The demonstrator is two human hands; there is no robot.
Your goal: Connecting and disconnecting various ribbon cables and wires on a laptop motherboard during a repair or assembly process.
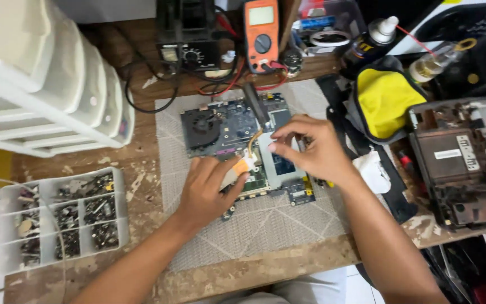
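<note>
Hands [254, 169] on circuit board [220, 126], grey mat [265, 225], worn wooden bench [142, 163]

orange meter's grey screen [261, 15] at top middle | white label [448, 153] on dark laptop shell [462, 169] at right

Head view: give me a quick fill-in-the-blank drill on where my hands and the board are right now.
1. The circuit board lies on a grey ____.
2. The left hand presses on the board's ____ edge.
3. The cooling fan sits at the board's ____ end.
4. The compartment box of small parts lies to the ____ of the left hand.

Missing words: mat; near; left; left
</note>
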